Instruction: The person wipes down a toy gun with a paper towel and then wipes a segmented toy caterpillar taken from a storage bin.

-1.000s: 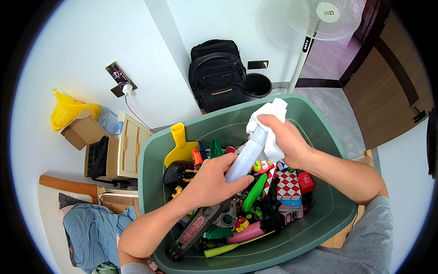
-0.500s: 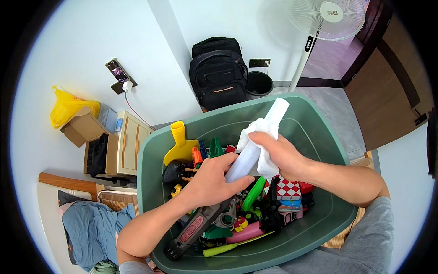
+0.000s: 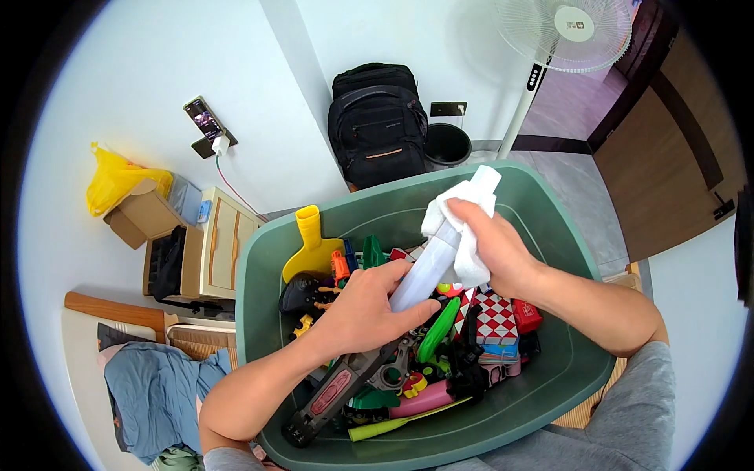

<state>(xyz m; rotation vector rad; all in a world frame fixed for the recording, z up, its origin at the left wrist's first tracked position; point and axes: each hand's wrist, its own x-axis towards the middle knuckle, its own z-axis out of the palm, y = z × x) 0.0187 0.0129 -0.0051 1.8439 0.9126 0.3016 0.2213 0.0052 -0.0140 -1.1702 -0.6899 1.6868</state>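
Note:
A pale translucent blade slants up to the right over a green bin. It joins a dark grey handle with a pink panel. My left hand is closed round the lower part of the blade. Higher up, my right hand pinches a white cloth wrapped round the blade, whose tip sticks out above it. Below my hands lie a green toy, a red-and-white checked block and a pink toy.
Inside the bin's left end stands a yellow scoop. Behind the bin are a black backpack, a black waste bin and a white fan. Drawers and a cardboard box stand at left.
My right hand slid down the blade with the cloth, then back up toward the tip. My left hand has kept its hold. The view has shifted slightly.

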